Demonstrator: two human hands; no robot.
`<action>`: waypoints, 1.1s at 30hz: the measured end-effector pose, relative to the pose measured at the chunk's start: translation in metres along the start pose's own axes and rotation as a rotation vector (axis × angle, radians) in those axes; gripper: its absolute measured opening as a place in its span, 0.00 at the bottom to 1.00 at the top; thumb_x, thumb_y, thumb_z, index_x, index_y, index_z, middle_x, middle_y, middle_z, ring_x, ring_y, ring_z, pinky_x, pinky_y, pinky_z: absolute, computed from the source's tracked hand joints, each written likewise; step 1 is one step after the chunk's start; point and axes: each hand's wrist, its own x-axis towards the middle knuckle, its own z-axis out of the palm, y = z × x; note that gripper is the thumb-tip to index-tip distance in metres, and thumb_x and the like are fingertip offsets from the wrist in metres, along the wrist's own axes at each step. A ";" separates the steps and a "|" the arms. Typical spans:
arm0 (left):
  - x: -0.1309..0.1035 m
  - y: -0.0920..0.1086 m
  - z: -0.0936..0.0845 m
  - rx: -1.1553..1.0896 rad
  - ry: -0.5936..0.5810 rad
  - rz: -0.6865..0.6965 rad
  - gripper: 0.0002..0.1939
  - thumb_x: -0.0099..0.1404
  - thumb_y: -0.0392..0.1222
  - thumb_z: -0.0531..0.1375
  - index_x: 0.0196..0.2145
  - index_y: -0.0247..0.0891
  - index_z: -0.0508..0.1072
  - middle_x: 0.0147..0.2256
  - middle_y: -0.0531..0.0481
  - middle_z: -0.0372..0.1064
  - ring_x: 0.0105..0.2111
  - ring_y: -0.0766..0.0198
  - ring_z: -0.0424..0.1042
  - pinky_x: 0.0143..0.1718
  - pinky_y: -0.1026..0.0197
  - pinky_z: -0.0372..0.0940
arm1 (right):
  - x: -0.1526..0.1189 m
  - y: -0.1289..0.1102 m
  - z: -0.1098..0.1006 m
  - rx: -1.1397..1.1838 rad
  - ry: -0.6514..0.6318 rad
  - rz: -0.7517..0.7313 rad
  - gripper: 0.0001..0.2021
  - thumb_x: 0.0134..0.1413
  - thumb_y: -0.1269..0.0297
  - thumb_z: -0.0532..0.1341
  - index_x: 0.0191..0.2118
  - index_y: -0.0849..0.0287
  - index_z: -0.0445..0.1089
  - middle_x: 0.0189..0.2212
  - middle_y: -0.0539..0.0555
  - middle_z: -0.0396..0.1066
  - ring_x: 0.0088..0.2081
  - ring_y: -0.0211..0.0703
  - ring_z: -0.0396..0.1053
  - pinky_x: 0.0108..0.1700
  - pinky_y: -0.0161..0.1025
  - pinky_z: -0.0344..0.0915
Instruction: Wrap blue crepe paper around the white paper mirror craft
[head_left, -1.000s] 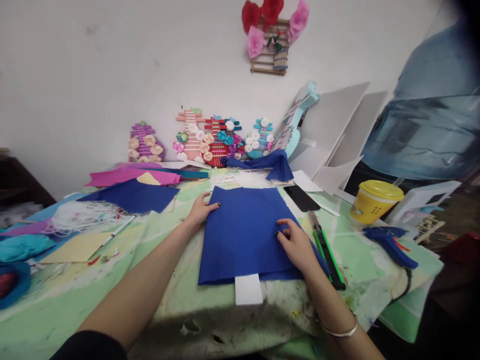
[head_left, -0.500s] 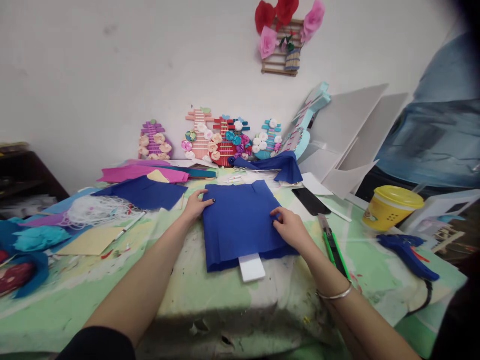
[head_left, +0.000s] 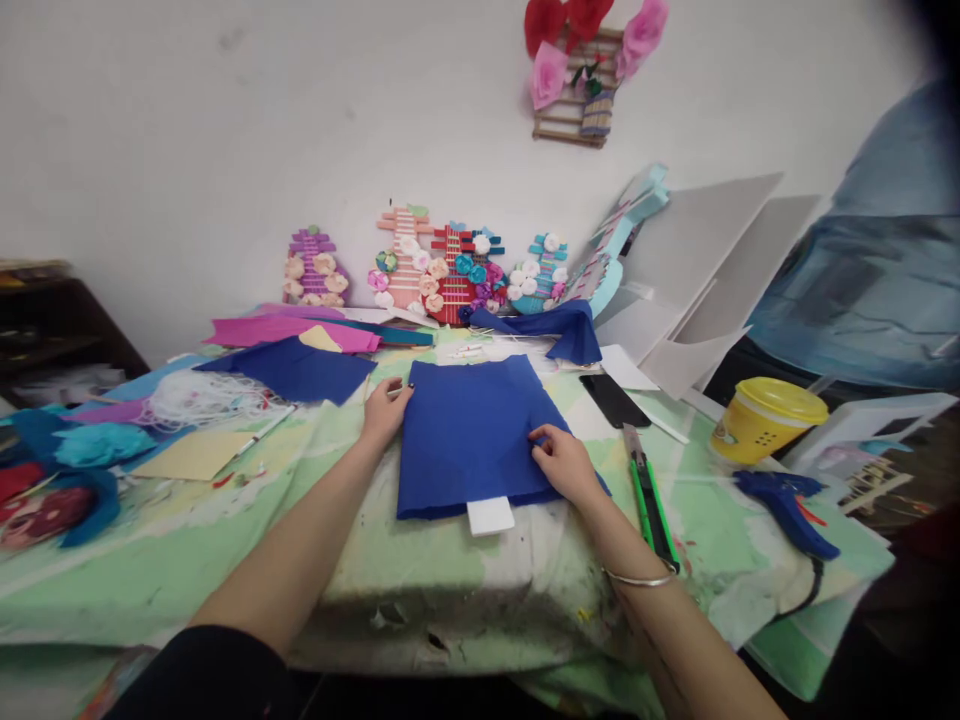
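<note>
Facing a white wall (head_left: 187,130) across a worktop (head_left: 165,540) draped in stained green; touching blue sheet (head_left: 465,430) with left hand (head_left: 385,412) and right hand (head_left: 565,463); cannot tell whether pinching.

A thin, silvery bangle (head_left: 642,581) circled the right forearm (head_left: 697,630). Well left of the bangle was a black sleeve (head_left: 214,675); beyond it, leftward, the left hand (head_left: 384,412) had a dark thumbnail (head_left: 410,386).

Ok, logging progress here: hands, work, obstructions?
Left hand at left edge of blue sheet; right hand on its right side. White strip juts from near edge. Green cutter right of sheet.
</note>
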 end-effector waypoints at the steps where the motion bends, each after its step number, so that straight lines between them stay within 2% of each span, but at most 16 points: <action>1: -0.002 0.000 -0.001 0.035 0.023 0.003 0.16 0.60 0.47 0.57 0.42 0.35 0.71 0.44 0.41 0.72 0.42 0.58 0.71 0.45 0.60 0.64 | -0.001 0.000 0.001 0.002 0.007 0.000 0.11 0.48 0.72 0.55 0.38 0.58 0.70 0.22 0.46 0.68 0.26 0.38 0.65 0.31 0.34 0.56; 5: -0.011 0.002 -0.004 0.177 0.059 0.016 0.17 0.65 0.49 0.50 0.33 0.34 0.72 0.37 0.42 0.73 0.40 0.56 0.69 0.43 0.59 0.61 | -0.002 0.004 0.004 0.015 0.013 -0.007 0.11 0.49 0.70 0.54 0.38 0.57 0.70 0.21 0.46 0.68 0.25 0.38 0.64 0.31 0.34 0.55; 10: -0.026 0.004 -0.008 0.286 0.000 0.062 0.22 0.66 0.53 0.47 0.27 0.36 0.70 0.31 0.45 0.72 0.33 0.59 0.67 0.38 0.62 0.58 | -0.003 0.008 0.004 0.090 0.055 -0.036 0.11 0.47 0.69 0.53 0.36 0.58 0.70 0.19 0.46 0.65 0.23 0.38 0.63 0.29 0.35 0.55; 20: -0.035 0.006 -0.014 0.279 -0.046 0.091 0.22 0.65 0.55 0.48 0.34 0.36 0.74 0.35 0.47 0.73 0.36 0.59 0.67 0.37 0.63 0.58 | -0.003 0.009 0.004 0.104 0.062 -0.045 0.12 0.47 0.66 0.53 0.35 0.59 0.70 0.19 0.46 0.65 0.23 0.39 0.62 0.29 0.35 0.55; 33: -0.036 0.008 -0.015 0.169 -0.013 0.085 0.23 0.64 0.55 0.48 0.29 0.34 0.73 0.30 0.46 0.73 0.31 0.61 0.67 0.33 0.64 0.57 | -0.001 0.009 0.005 0.084 0.032 -0.028 0.11 0.47 0.67 0.53 0.36 0.58 0.69 0.20 0.47 0.66 0.24 0.40 0.64 0.30 0.36 0.56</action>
